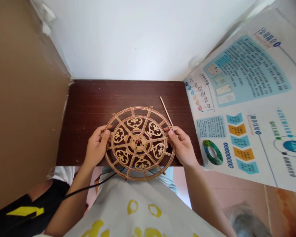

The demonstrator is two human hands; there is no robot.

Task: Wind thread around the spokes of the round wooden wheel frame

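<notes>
A large round openwork wooden wheel (144, 121) with spokes, scroll-shaped cutouts and thin reddish lines along its ribs is held tilted above the front of the table. My left hand (98, 144) grips its left rim, thumb on top and fingers mostly hidden beneath. On the opposite side my right hand (184, 146) is closed on the right rim in the same way. Small tabs stick out around the outer ring. A thin wooden stick (165, 109) lies on the table just beyond my right hand, its near end close to my fingers.
The dark brown table (88, 98) meets a white wall (128, 39) at the back. A brown cardboard panel (22, 98) stands on the left, and a printed poster board (241, 98) on the right. A black cable (88, 187) crosses my left forearm. Another person's dark clothing (17, 207) shows at lower left.
</notes>
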